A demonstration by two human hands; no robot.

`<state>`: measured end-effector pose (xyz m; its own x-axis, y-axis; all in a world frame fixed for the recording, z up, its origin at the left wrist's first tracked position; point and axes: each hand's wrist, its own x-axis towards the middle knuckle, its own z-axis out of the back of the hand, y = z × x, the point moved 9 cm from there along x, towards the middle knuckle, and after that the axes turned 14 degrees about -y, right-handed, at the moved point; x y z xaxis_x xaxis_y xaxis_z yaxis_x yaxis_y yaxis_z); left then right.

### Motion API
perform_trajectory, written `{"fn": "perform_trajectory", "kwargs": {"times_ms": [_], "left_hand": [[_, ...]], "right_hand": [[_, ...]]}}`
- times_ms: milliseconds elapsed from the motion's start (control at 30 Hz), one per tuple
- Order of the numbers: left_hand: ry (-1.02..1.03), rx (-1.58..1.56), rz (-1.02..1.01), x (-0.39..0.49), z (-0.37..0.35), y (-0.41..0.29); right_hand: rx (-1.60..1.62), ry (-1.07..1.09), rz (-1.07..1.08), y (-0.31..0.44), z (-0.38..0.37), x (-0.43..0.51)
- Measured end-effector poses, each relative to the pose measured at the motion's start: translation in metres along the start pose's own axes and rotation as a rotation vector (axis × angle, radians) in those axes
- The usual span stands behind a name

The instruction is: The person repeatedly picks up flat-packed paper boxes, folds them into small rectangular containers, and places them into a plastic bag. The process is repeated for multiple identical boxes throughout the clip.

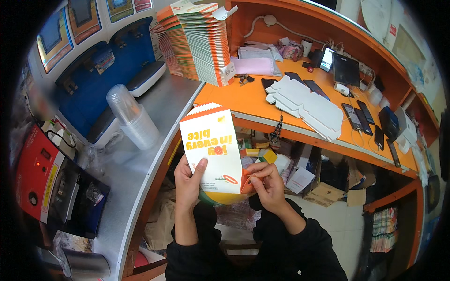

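Note:
A printed paperboard food carton [214,140] is held above my lap, its white face with yellow lettering turned up and its scalloped orange edge pointing away from me. My left hand [190,179] grips its near left side, the thumb lying on the white face. My right hand [267,186] pinches an orange side flap at the near right corner between thumb and fingers. A yellow and green part shows beneath the near edge. White unfolded carton blanks [306,105] lie on the orange desk. Beyond them to the left stands a tall stack of folded cartons [200,42].
Stacked clear plastic cups [137,123] stand on the metal counter [119,196] at left, near a red cup-sealing machine [38,172]. Several phones [353,116] with cables and a tablet [346,70] occupy the orange desk [242,98]. Below it are cardboard boxes [323,193].

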<state>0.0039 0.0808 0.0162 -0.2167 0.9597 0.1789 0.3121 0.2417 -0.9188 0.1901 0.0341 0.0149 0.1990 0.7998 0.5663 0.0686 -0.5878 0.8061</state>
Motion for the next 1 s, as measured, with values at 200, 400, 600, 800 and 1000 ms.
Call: {"fn": "perform_trajectory", "kwargs": {"times_ms": [200, 400, 600, 800, 1000], "left_hand": [[0.062, 0.050, 0.100, -0.004, -0.002, 0.007], [0.231, 0.100, 0.244, -0.010, -0.001, 0.015], [0.277, 0.119, 0.254, -0.012, -0.005, 0.025], [0.023, -0.004, 0.225, -0.004, -0.002, 0.027], [-0.105, -0.161, 0.161, -0.006, -0.007, 0.026]], "right_hand": [[0.235, 0.234, -0.324, -0.015, -0.022, -0.007], [0.203, 0.014, -0.513, -0.036, 0.011, 0.012], [-0.003, -0.396, -0.219, -0.038, 0.046, 0.034], [-0.582, -0.359, 0.376, 0.030, 0.018, 0.016], [-0.729, -0.060, 0.502, 0.035, -0.035, -0.002]]}}
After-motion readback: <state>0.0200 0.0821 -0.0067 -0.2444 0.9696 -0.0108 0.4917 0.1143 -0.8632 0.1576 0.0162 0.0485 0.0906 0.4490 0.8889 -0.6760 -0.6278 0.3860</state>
